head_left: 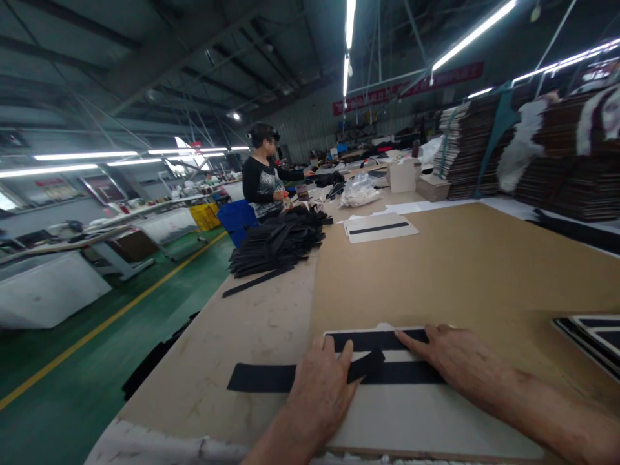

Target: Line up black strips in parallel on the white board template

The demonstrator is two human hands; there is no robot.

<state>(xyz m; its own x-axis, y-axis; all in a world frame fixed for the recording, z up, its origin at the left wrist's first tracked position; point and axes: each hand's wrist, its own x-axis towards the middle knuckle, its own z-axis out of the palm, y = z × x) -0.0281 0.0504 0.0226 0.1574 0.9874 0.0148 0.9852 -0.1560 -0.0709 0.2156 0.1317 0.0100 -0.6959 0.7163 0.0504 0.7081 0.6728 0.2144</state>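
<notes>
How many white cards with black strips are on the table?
2: one card under the left hand and right hand, another card farther up the table. More may be hidden.

The red banner (pixel 409 87) on the far wall carries lettering too blurred to read.

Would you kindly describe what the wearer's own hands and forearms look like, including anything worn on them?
Both are bare: the left hand and right hand wear no gloves, rings or watch that show. The forearms are uncovered as far as the picture's edge, with no sleeve cuff visible. Fingernails are short and unpainted.
</notes>
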